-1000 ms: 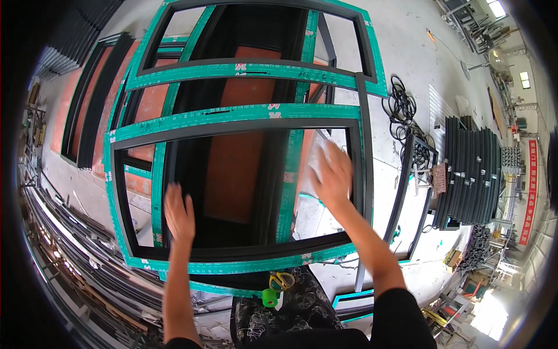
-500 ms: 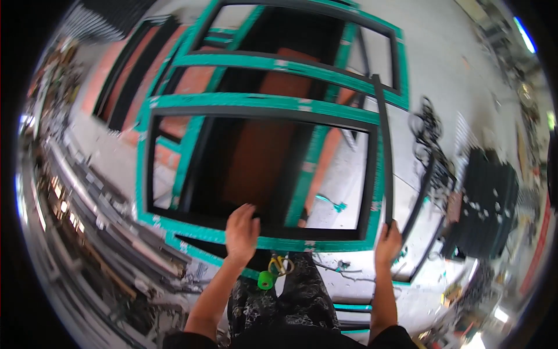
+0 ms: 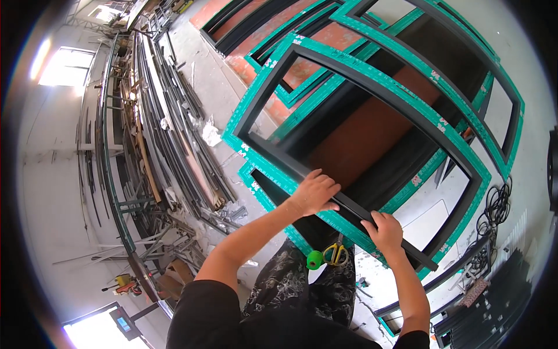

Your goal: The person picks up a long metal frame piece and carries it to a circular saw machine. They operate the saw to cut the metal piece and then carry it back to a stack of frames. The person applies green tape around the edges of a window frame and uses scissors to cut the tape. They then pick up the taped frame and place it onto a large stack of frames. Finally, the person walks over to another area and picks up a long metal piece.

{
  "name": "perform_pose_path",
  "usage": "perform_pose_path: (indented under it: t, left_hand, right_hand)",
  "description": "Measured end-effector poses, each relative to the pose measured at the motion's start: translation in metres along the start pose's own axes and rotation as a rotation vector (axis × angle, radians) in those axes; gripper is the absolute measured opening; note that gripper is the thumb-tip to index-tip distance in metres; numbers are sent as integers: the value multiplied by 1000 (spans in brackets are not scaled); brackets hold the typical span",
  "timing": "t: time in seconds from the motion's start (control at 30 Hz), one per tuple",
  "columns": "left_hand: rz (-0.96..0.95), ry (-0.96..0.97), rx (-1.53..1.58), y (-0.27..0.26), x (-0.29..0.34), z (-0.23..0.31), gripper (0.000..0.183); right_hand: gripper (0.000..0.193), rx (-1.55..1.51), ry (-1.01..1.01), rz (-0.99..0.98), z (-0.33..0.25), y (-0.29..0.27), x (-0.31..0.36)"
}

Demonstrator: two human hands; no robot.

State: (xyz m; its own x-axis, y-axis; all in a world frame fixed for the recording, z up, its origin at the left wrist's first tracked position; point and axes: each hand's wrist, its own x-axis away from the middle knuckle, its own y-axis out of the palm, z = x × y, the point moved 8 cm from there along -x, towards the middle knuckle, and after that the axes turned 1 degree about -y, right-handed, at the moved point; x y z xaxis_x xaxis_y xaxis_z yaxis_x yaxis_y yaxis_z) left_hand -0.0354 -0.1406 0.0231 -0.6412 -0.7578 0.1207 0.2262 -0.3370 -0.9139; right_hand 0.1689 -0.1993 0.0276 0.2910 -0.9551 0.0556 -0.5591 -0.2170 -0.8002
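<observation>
A long dark strip (image 3: 356, 210) lies along the near side of a rectangular frame (image 3: 440, 129) that is black inside and banded with green tape. My left hand (image 3: 317, 192) rests over the strip near its middle, with fingers curled across it. Further right, my right hand (image 3: 386, 231) grips the same strip between thumb and fingers. The strip's right end (image 3: 429, 263) sticks out past the frame's inner corner. Below the frame, by my legs, show a green roll (image 3: 314, 260) and yellow-handled scissors (image 3: 335, 254).
Another green-taped frame (image 3: 504, 168) lies beyond, at the upper right. Long metal profiles (image 3: 174, 116) are heaped along the left wall. Coiled black cable (image 3: 494, 212) and a dark stack (image 3: 494, 296) sit on the floor at right.
The strip, upright in my right hand before, now lies along the frame's near side. My left hand has come onto it. The view has swung left.
</observation>
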Motion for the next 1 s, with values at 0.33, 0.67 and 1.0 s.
perform_pose_path:
  t: [0.33,0.67,1.0]
  left_hand:
    - [67,-40,43,-1,17,-37,37]
    - [148,-97,-12,24,24,-52,46]
    - [256,-24,-68,16,2,-15,29]
  right_hand:
    - [33,-116,0,-80,-8,37,-18]
    - [34,-99,132,-88,15,52,-29]
    - [32,-164,214,13,32,48,-10]
